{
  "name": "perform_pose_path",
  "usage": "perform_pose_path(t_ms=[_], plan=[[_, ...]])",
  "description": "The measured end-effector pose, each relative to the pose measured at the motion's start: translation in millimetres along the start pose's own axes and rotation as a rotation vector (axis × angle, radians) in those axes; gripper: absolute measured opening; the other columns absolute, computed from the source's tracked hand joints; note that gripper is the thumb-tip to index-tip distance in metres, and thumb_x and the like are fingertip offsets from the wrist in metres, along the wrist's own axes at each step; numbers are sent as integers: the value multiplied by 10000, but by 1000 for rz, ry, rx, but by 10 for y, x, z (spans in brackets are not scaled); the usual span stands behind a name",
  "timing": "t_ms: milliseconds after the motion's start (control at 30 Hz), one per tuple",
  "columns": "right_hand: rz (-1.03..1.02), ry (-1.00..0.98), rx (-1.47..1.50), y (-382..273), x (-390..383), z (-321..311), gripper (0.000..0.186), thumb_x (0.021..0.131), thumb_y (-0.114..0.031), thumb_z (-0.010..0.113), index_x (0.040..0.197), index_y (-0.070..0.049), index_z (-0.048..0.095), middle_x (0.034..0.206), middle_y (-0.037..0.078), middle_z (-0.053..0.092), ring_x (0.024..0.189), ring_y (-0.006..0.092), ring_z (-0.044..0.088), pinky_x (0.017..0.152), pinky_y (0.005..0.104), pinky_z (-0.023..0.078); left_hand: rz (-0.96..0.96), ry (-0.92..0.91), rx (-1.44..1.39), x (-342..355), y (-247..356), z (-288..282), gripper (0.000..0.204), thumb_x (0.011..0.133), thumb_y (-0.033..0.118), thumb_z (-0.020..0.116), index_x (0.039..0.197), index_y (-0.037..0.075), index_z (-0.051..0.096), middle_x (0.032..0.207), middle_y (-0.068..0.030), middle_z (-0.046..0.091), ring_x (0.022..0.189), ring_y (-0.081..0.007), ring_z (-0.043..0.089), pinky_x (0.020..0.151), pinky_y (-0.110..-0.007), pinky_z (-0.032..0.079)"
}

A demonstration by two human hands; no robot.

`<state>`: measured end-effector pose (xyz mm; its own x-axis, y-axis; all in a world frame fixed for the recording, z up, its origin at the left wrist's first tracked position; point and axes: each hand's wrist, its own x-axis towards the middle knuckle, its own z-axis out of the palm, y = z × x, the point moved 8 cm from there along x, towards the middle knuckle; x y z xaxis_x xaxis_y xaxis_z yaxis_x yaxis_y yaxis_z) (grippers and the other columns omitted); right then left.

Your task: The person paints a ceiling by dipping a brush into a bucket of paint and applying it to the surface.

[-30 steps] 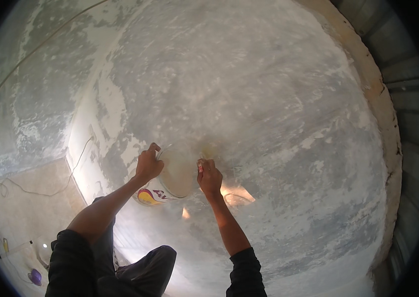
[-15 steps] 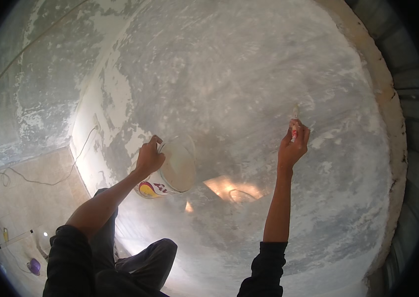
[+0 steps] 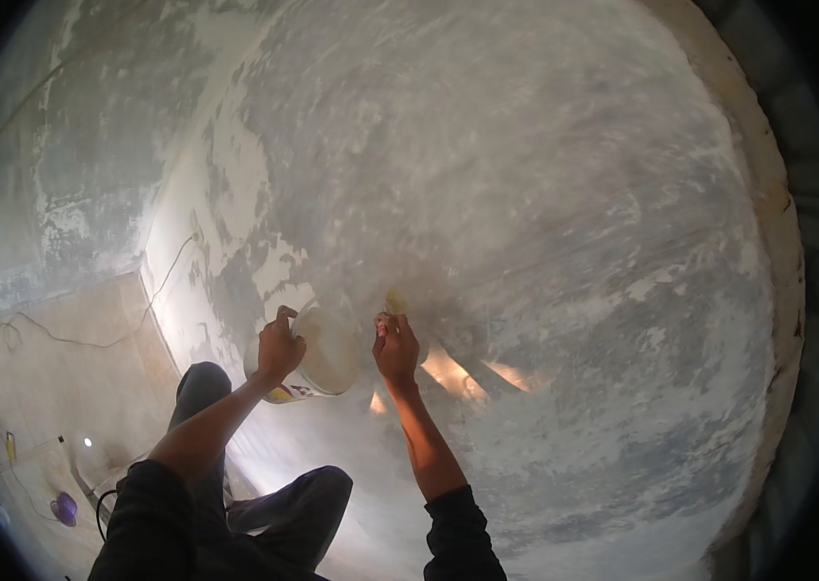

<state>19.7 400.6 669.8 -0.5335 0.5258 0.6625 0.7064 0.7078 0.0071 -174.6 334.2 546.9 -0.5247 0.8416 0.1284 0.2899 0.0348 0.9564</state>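
Observation:
My left hand grips the rim of a white plastic bucket with a yellow and dark red print on its side. The bucket is tilted towards me, and pale stuff shows inside it. Just right of the bucket, my right hand is closed round the handle of a small paintbrush. Its yellowish end points up, close to the grey, patchy wall. Whether the brush touches the wall I cannot tell.
My bent knees are below the bucket. A thin cable runs over the tan floor on the left, where a purple object and several small tools lie. A rough wall edge bounds the right side.
My right hand has come left and down with the paintbrush, from the right part of the wall to beside the bucket. The bucket has shifted slightly left and down with my left hand.

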Motion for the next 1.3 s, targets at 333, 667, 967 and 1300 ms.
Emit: perform_pose_path(t_ms=[333,667,967,1300], plan=[[-196,379,-154,292,1085,-1758,112,840,11,587,948,1,613,874,129,608,817,294,612,686,379,496,26,2,-25,-21,34,-38,374,677,8,565,1038,74,495,743,-217,629,746,-431,608,680,-502,482],[-231,290,-586,349,935,-1437,273,793,-21,609,1065,-44,606,1024,133,593,911,313,601,770,423,510,-2,38,-29,39,-58,1,391,674,-5,563,1048,84,487,725,-219,622,743,-430,608,666,-494,484],[-92,-62,16,27,-197,193,214,778,-36,617,991,-52,608,905,109,589,806,302,598,702,405,500,-17,39,1,34,-231,13,398,679,-8,574,1058,81,490,779,-227,640,783,-430,617,699,-495,491],[-228,521,-185,378,573,-1629,149,912,-44,566,1036,22,617,968,143,618,881,313,613,728,391,505,0,-9,22,24,-71,-73,379,680,-11,566,1046,70,504,787,-214,638,774,-419,617,695,-490,489]])
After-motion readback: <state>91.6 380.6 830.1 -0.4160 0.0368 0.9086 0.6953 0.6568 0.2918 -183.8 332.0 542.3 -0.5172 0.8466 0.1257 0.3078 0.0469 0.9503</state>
